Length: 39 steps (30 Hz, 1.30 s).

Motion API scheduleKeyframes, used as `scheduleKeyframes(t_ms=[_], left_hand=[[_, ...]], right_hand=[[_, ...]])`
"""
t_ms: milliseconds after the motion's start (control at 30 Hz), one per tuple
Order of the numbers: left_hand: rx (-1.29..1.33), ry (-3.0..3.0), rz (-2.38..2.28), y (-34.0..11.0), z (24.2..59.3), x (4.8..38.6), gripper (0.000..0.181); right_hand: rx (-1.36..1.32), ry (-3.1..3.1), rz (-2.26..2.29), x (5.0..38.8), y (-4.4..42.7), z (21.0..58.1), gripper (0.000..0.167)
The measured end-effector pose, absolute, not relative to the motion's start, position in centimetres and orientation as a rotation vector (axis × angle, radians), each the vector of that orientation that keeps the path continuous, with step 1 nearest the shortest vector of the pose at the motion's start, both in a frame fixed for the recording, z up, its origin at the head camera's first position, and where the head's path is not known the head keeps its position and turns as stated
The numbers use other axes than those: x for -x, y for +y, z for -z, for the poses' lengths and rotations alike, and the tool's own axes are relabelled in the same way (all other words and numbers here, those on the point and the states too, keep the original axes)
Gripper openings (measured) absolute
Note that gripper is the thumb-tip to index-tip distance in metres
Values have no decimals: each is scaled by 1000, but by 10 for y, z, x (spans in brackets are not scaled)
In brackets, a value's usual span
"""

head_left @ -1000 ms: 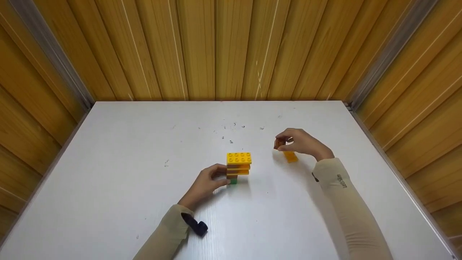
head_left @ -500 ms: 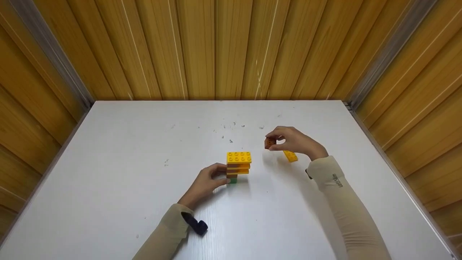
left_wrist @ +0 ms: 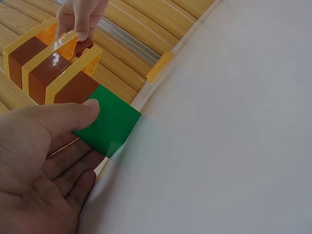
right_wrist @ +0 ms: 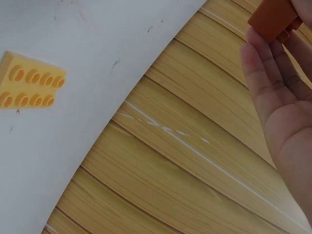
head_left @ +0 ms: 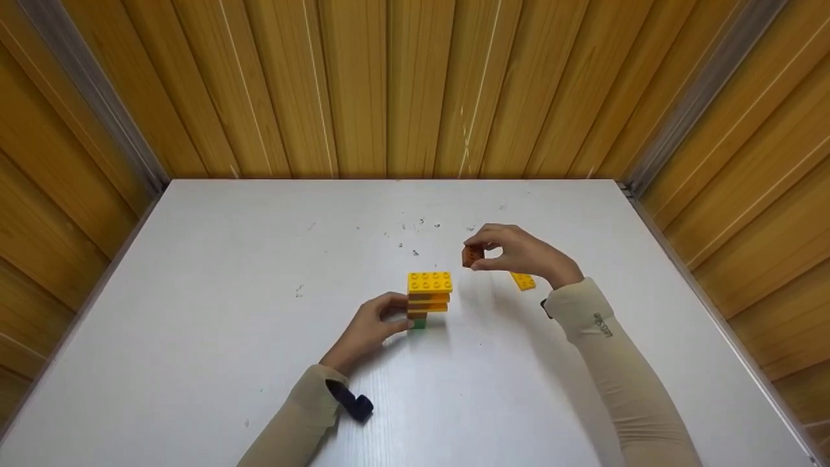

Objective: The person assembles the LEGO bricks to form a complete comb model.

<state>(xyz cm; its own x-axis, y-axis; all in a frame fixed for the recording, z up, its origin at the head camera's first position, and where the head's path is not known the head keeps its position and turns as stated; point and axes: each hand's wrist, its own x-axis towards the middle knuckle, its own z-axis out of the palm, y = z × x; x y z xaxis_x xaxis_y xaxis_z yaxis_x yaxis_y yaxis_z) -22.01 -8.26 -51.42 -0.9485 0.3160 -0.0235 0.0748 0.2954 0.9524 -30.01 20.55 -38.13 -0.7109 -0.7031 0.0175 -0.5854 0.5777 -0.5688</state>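
A stack of toy bricks stands upright on the white table, with a green brick (left_wrist: 111, 119) at its base and brown bricks (left_wrist: 41, 85) alternating with yellow plates (head_left: 429, 281) above. My left hand (head_left: 369, 327) holds the stack low down, its thumb pressed on the green brick in the left wrist view. Above the table, to the right of the stack, my right hand (head_left: 522, 251) pinches a loose brown brick (head_left: 473, 255) between thumb and fingers. Another yellow plate (right_wrist: 34, 80) lies studs up on the table, below the right hand.
The white table (head_left: 259, 272) has small dark marks on its surface. Yellow wood-patterned panels (head_left: 353, 91) rise behind it and at both sides. A black strap (head_left: 350, 402) sits on the left sleeve.
My right hand has moved left toward the stack, carrying the brown brick away from the loose yellow plate. The left hand and the stack have stayed in place.
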Motion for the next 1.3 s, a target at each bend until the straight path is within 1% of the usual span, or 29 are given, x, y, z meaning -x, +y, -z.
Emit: scheduleKeyframes(t_ms=[133, 367, 933, 1167, 1300], left_hand=[[-364, 2350, -1714, -83, 513, 220, 39], [-341, 2343, -1711, -82, 513, 220, 39], [-336, 2364, -1684, -82, 515, 221, 39], [-383, 2357, -1702, -84, 517, 222, 39], [-411, 2347, -1717, -84, 518, 223, 39]], right_hand=[[1158, 2585, 830, 297, 200, 378, 33], [1241, 2547, 848, 293, 191, 372, 27], [1352, 2564, 772, 283, 170, 360, 39], [1448, 2527, 821, 279, 163, 359, 33], [1507, 2503, 854, 278, 159, 360, 33]])
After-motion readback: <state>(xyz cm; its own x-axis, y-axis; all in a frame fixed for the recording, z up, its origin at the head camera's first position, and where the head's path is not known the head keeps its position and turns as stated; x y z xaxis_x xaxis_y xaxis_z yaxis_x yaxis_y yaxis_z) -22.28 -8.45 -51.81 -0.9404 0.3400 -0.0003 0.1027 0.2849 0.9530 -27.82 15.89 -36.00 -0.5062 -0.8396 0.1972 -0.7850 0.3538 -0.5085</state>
